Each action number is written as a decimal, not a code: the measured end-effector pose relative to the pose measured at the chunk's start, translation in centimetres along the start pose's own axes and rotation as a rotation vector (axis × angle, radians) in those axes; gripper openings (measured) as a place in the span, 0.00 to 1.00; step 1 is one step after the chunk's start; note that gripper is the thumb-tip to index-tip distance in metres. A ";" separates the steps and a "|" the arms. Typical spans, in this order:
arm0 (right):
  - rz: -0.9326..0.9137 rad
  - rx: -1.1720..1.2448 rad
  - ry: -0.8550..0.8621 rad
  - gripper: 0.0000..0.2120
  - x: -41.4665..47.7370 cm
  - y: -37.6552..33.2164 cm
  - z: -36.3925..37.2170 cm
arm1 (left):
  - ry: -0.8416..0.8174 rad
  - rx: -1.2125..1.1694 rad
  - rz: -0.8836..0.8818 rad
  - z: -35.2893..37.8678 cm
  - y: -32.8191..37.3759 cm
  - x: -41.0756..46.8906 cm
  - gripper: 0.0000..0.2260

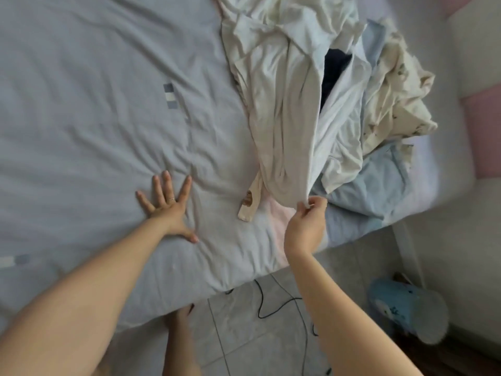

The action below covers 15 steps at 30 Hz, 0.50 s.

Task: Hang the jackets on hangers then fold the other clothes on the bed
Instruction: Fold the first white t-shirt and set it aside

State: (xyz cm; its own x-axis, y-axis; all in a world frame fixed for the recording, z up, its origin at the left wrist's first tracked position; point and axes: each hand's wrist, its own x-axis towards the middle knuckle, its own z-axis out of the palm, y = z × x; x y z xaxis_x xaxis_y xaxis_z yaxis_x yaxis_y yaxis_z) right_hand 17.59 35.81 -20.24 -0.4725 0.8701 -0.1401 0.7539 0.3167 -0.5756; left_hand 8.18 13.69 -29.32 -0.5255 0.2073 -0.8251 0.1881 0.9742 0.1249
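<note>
Soft, even light here, and we see only faint shadows in the creases of the bed (81, 63). The white garment (284, 118) reads pale, slightly washed. The right edge smears badly (that blue bin (406, 308) is pure blur), and the wide lens bends our corners.

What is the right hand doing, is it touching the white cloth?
Touching. The head view shows the right hand pinching the bottom edge of the white cloth, which is lifted a little off the bed.

The bedsheet (95, 118) is pale grey-blue with small blue-and-white striped patches. The long garment (282, 118) is off-white, and the blanket (374, 185) is light blue.
</note>
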 end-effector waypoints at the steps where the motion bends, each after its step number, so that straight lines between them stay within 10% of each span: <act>1: -0.004 -0.019 -0.012 0.05 -0.9 0.5 -0.1 | -0.006 0.003 0.010 -0.2 0.3 0.3 0.68; 8: -0.337 -0.226 -0.326 0.15 -6.6 1.4 -1.3 | 0.036 -0.367 0.250 -0.8 -3.4 -7.0 0.27; 15: -0.269 -0.401 -0.568 0.25 -1.2 -0.2 3.3 | 0.019 0.021 0.299 1.3 -9.9 -8.0 0.28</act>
State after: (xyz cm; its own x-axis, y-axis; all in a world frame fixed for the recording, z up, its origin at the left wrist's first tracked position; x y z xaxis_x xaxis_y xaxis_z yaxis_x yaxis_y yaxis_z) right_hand 16.52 33.42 -22.63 -0.7454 0.4481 -0.4935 0.6361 0.6995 -0.3257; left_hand 11.56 2.33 -24.69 -0.4592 0.4867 -0.7432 0.3543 0.8675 0.3492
